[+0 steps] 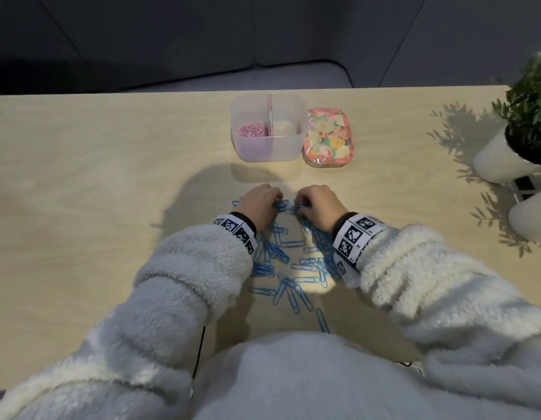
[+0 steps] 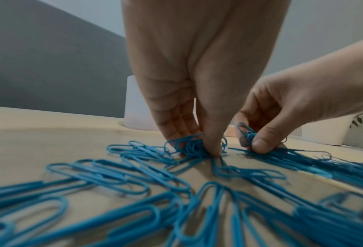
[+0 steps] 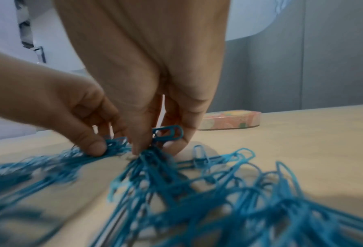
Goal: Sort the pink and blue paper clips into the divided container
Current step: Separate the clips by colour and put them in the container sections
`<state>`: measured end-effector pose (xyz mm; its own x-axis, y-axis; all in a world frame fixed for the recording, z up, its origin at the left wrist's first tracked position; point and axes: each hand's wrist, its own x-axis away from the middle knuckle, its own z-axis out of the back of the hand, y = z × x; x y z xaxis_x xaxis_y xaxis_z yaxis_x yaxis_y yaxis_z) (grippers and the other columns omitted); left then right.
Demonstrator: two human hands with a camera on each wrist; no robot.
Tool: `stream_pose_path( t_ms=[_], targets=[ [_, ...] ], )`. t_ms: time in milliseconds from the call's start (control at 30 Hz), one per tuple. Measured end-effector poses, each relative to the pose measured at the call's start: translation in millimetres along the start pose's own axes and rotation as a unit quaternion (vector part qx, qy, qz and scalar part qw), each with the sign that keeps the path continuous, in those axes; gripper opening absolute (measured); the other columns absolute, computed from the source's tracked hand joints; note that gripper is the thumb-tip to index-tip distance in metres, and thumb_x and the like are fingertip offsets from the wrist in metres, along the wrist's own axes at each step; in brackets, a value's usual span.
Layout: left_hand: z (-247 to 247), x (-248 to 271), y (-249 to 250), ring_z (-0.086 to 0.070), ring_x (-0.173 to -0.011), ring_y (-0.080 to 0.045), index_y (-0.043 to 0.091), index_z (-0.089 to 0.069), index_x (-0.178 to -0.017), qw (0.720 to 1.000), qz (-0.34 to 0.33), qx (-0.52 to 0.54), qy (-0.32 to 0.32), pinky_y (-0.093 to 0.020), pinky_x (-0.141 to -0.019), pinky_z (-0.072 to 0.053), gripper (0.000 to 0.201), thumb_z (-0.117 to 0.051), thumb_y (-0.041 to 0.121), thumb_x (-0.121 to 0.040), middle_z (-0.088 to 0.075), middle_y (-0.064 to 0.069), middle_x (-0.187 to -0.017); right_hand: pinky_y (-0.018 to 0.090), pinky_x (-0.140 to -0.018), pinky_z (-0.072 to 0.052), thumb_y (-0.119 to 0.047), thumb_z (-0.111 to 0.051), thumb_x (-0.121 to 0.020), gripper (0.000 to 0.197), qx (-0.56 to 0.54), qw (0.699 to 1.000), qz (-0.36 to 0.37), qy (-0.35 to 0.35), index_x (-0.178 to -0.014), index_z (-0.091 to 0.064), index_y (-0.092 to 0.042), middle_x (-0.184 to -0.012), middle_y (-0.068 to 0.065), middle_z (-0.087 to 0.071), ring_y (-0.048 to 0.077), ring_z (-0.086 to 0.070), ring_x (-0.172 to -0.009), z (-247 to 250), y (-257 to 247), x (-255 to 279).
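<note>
Several blue paper clips (image 1: 293, 277) lie scattered on the wooden table (image 1: 81, 177) between my forearms. My left hand (image 1: 260, 201) pinches a bunch of blue clips (image 2: 194, 146) against the table at the far end of the pile. Close beside it, my right hand (image 1: 316, 204) pinches another bunch of blue clips (image 3: 161, 143). The translucent divided container (image 1: 267, 128) stands beyond the hands. Pink paper clips (image 1: 252, 130) fill its left compartment; the right compartment looks bare.
A flowered lid (image 1: 328, 136) lies flat just right of the container. Two white pots, one holding a green plant (image 1: 523, 122), stand at the table's right edge. The table's far edge runs behind the container.
</note>
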<state>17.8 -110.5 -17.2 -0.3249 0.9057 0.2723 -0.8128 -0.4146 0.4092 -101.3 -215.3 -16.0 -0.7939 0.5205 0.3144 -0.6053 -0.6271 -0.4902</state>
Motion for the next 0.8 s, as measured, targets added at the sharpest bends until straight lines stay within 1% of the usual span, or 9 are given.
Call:
stream_pose_path(
  t_ms=[67, 167, 333, 433, 500, 567, 633, 667, 800],
  targets=[
    [2, 1, -3, -0.053, -0.11, -0.034, 0.008, -0.059, -0.118, 1.0, 0.003, -0.001, -0.004, -0.037, -0.091, -0.04, 0.032, -0.054, 0.011, -0.087, -0.057, -0.017, -0.116, 0.027, -0.074, -0.05, 0.001, -0.068, -0.074, 0.023, -0.098, 0.995, -0.033, 0.009, -0.062, -0.056, -0.016, -0.087, 0.013, -0.067, 0.027, -0.063, -0.081, 10, 1, -5],
    [5, 2, -7, -0.054, -0.11, -0.034, 0.01, -0.061, -0.116, 1.0, 0.0, -0.018, -0.005, -0.039, -0.09, -0.04, 0.029, -0.051, 0.013, -0.089, -0.059, -0.016, -0.115, 0.014, -0.04, -0.045, 0.008, -0.066, -0.077, 0.04, -0.239, 0.969, -0.061, 0.019, -0.056, -0.04, -0.014, -0.062, 0.007, -0.052, 0.002, -0.054, -0.04, 37, -4, -19],
    [7, 3, -9, -0.057, -0.109, -0.031, 0.014, -0.061, -0.115, 0.997, -0.012, -0.076, -0.004, -0.039, -0.088, -0.042, 0.027, -0.047, 0.016, -0.092, -0.063, -0.011, -0.115, 0.015, -0.035, -0.042, 0.006, -0.068, -0.076, 0.019, -0.285, 0.951, -0.07, 0.1, -0.071, -0.053, -0.004, -0.06, 0.004, -0.05, 0.0, -0.047, -0.029, 93, -30, -68],
    [12, 2, -7, -0.056, -0.107, -0.034, 0.01, -0.063, -0.112, 0.999, -0.013, -0.029, 0.001, -0.038, -0.085, -0.043, 0.026, -0.049, 0.016, -0.091, -0.064, -0.015, -0.113, 0.023, -0.044, -0.054, 0.006, -0.069, -0.075, 0.026, -0.287, 0.945, -0.087, 0.133, -0.062, -0.052, -0.01, -0.063, 0.006, -0.056, 0.006, -0.052, -0.034, 109, -46, -95],
    [18, 1, -5, -0.057, -0.105, -0.033, 0.008, -0.064, -0.11, 1.0, -0.018, 0.008, 0.015, -0.036, -0.082, -0.043, 0.025, -0.051, 0.015, -0.089, -0.064, -0.017, -0.111, 0.033, -0.061, -0.059, 0.002, -0.07, -0.075, 0.024, -0.249, 0.955, -0.1, 0.127, -0.063, -0.054, -0.01, -0.073, 0.012, -0.061, 0.016, -0.059, -0.047, 111, -55, -105],
    [27, -1, -1, -0.058, -0.1, -0.032, 0.006, -0.065, -0.107, 0.998, -0.028, 0.05, 0.039, -0.032, -0.077, -0.042, 0.022, -0.053, 0.014, -0.089, -0.065, -0.017, -0.108, 0.039, -0.08, -0.058, -0.002, -0.07, -0.077, 0.007, -0.189, 0.971, -0.107, 0.104, -0.08, -0.065, -0.005, -0.09, 0.016, -0.065, 0.027, -0.067, -0.073, 111, -61, -106],
    [39, -9, 3, -0.062, -0.094, -0.03, 0.004, -0.067, -0.101, 0.99, -0.041, 0.115, 0.067, -0.027, -0.076, -0.042, 0.019, -0.056, 0.013, -0.088, -0.068, -0.017, -0.103, 0.038, -0.093, -0.053, -0.002, -0.063, -0.082, 0.02, -0.154, 0.977, -0.105, 0.1, -0.102, -0.067, -0.002, -0.11, 0.017, -0.066, 0.028, -0.065, -0.097, 108, -59, -108],
    [46, -14, 6, -0.063, -0.092, -0.03, 0.003, -0.068, -0.1, 0.985, -0.04, 0.147, 0.082, -0.027, -0.079, -0.044, 0.018, -0.058, 0.011, -0.087, -0.068, -0.017, -0.102, 0.038, -0.096, -0.051, -0.001, -0.058, -0.084, 0.022, -0.168, 0.975, -0.101, 0.105, -0.104, -0.067, -0.002, -0.114, 0.017, -0.066, 0.026, -0.063, -0.097, 107, -58, -105],
    [73, -42, 20, -0.06, -0.089, -0.028, 0.0, -0.067, -0.097, 0.965, -0.012, 0.209, 0.157, -0.036, -0.087, -0.048, 0.017, -0.059, 0.01, -0.085, -0.068, -0.02, -0.098, 0.046, -0.094, -0.052, -0.009, -0.055, -0.074, 0.019, -0.279, 0.939, -0.102, 0.175, -0.064, -0.064, -0.024, -0.095, 0.014, -0.071, 0.029, -0.065, -0.09, 101, -32, -88]
  ],
)
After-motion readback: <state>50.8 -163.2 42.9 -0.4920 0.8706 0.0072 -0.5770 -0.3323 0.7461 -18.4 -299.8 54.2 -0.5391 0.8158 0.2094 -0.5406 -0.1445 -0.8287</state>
